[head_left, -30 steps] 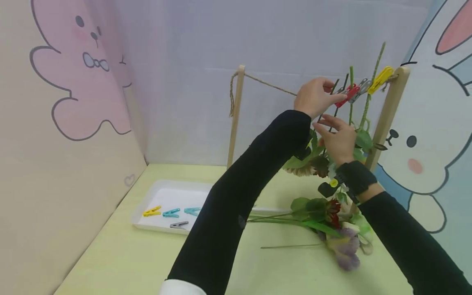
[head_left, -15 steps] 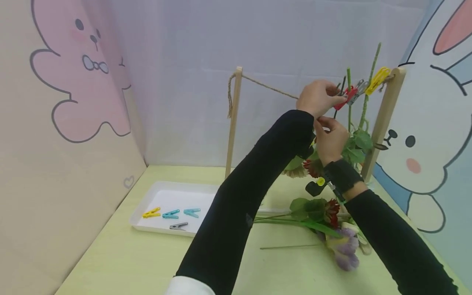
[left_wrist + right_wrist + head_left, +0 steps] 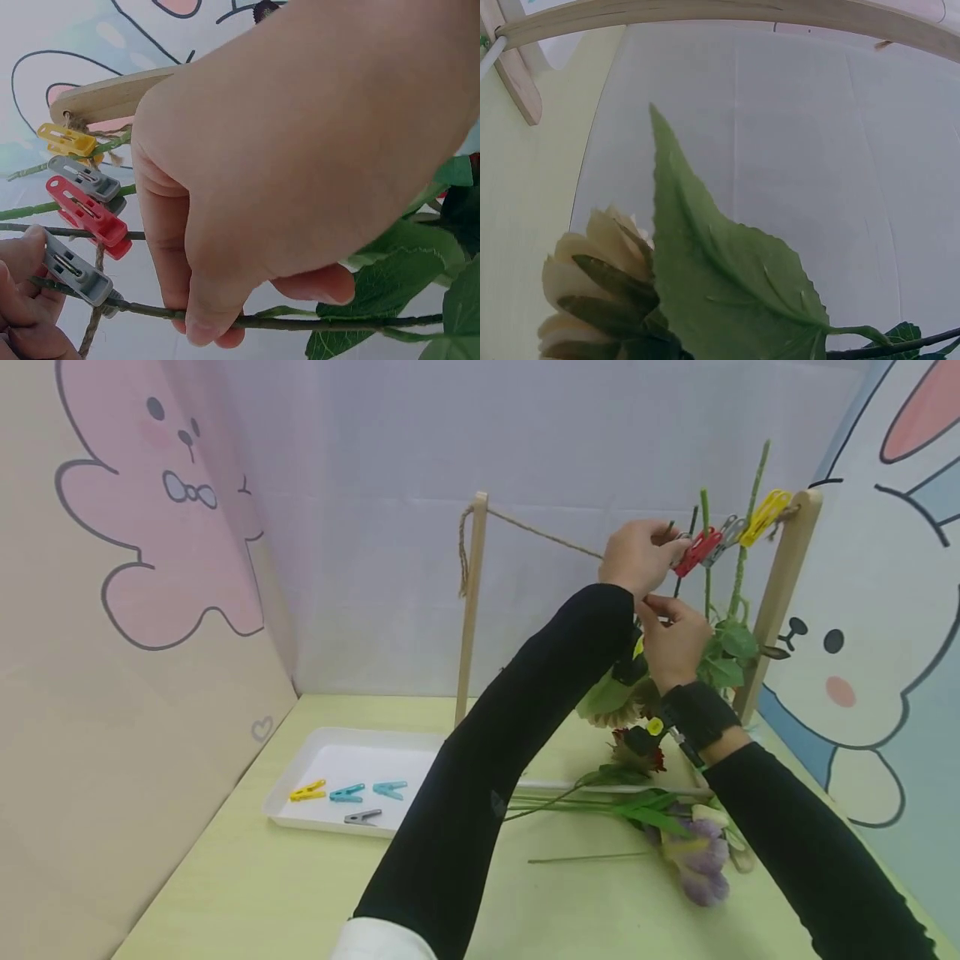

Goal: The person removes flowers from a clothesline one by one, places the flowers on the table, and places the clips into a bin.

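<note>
My left hand (image 3: pixel 637 556) is at the rope, its thumb and finger pinching the handle end of a grey clothespin (image 3: pixel 79 270) that grips a dark green stem (image 3: pixel 337 324) on the rope. Just below it, my right hand (image 3: pixel 285 150) pinches that stem between thumb and index finger. The stem's leaves (image 3: pixel 390 292) hang below that hand. Farther right along the rope, a red clothespin (image 3: pixel 697 552), another grey clothespin (image 3: pixel 724 539) and a yellow clothespin (image 3: pixel 765 518) hold more stems, flowers downward. A cream flower (image 3: pixel 592 285) and large leaf (image 3: pixel 727 277) fill the right wrist view.
The rope (image 3: pixel 543 533) runs between two wooden posts (image 3: pixel 472 602). On the table, a white tray (image 3: pixel 322 745) holds several clothespins. Loose artificial flowers, one with purple petals (image 3: pixel 703 868), lie below the frame, with a red flower (image 3: pixel 648 756) near its bottom bar.
My right hand has moved up and left, from spread fingers to pinching the stem. Near the bottom bar, the red flower and its leaves have shifted left. My left hand has stayed at the grey clothespin.
</note>
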Motion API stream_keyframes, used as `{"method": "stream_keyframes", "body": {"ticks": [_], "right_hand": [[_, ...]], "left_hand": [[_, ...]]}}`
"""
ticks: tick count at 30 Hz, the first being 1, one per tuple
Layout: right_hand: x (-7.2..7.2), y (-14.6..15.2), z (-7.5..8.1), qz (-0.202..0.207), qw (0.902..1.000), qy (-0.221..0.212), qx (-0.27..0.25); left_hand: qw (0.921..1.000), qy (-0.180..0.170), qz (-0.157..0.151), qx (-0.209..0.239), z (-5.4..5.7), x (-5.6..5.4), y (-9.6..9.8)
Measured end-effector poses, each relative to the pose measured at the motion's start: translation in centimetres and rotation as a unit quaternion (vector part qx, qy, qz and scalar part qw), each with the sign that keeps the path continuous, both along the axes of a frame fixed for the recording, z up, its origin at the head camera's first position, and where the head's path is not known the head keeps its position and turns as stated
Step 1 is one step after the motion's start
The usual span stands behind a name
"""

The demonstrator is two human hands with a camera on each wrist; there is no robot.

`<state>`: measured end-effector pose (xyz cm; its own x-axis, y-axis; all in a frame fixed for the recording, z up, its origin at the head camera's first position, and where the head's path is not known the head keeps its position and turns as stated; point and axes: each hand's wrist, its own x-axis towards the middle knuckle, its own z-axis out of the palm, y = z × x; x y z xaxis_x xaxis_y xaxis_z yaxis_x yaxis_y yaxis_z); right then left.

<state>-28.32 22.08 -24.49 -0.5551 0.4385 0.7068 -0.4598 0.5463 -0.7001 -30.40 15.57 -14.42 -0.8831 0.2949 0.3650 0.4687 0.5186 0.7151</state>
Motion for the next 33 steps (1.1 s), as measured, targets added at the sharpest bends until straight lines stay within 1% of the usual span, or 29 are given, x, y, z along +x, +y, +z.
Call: {"method": "stream_keyframes", "body": {"ticks": [3, 5, 8, 12, 14, 15, 18, 22, 23, 25, 26, 27, 28, 29, 30, 31, 33], "right_hand": [[0.1, -0.2, 0.1, 0.002, 0.9999, 0.004, 0.011], [0.1, -0.4, 0.1, 0.007, 0.9997, 0.009, 0.021], [0.2, -0.5, 0.1, 0.016, 0.9991, 0.017, 0.034], [0.4, -0.7, -0.3, 0.026, 0.9987, 0.005, 0.043], [0.6, -0.9, -0.7, 0.028, 0.9979, 0.002, 0.058], [0.8, -1.0, -1.0, 0.029, 0.9972, 0.002, 0.068], [1.1, -1.4, -1.5, 0.019, 0.9943, 0.003, 0.105], [1.5, -2.0, -1.7, 0.0, 0.9881, 0.004, 0.154], [1.5, -2.2, -1.7, -0.005, 0.9858, 0.006, 0.168], [1.6, -2.3, -1.8, -0.002, 0.9804, 0.014, 0.196], [1.8, -2.4, -1.9, 0.001, 0.9772, 0.019, 0.212], [1.9, -2.4, -2.1, 0.004, 0.9723, 0.029, 0.232], [2.0, -2.4, -2.2, 0.007, 0.9654, 0.041, 0.257], [2.2, -2.4, -2.5, 0.01, 0.956, 0.057, 0.287], [2.4, -2.4, -2.8, 0.015, 0.9444, 0.075, 0.32], [2.6, -2.4, -3.1, 0.019, 0.9293, 0.096, 0.356], [3.0, -2.3, -3.9, 0.029, 0.8924, 0.135, 0.43]], "left_hand": [[0.9994, -0.004, 0.005, 0.035, -0.2, -0.3, -0.2], [0.9989, 0.0, 0.008, 0.047, -0.2, -0.3, -0.4], [0.9976, 0.001, 0.006, 0.069, 0.2, 0.1, -1.0], [0.9939, -0.01, 0.006, 0.11, 1.0, 0.2, -1.8], [0.9921, -0.013, 0.006, 0.125, 1.6, 0.2, -2.2], [0.9909, -0.015, 0.004, 0.133, 1.9, 0.2, -2.4], [0.9904, -0.01, -0.006, 0.138, 3.0, 0.5, -3.3], [0.9883, -0.02, -0.021, 0.15, 4.4, 0.9, -4.4], [0.9871, -0.025, -0.026, 0.156, 4.7, 0.9, -4.7], [0.9842, -0.029, -0.043, 0.169, 4.8, 0.4, -5.3], [0.9827, -0.027, -0.056, 0.174, 4.8, 0.2, -5.7], [0.9802, -0.026, -0.075, 0.181, 4.2, -1.7, -5.7], [0.9788, -0.02, -0.091, 0.183, 4.0, -1.7, -6.2], [0.9783, -0.012, -0.102, 0.18, 3.9, -1.6, -6.8], [0.9779, -0.002, -0.114, 0.175, 3.6, -1.4, -7.4], [0.9787, 0.002, -0.124, 0.163, 3.5, -1.0, -8.1], [0.9818, 0.005, -0.141, 0.127, 3.3, 0.2, -9.6]]}}
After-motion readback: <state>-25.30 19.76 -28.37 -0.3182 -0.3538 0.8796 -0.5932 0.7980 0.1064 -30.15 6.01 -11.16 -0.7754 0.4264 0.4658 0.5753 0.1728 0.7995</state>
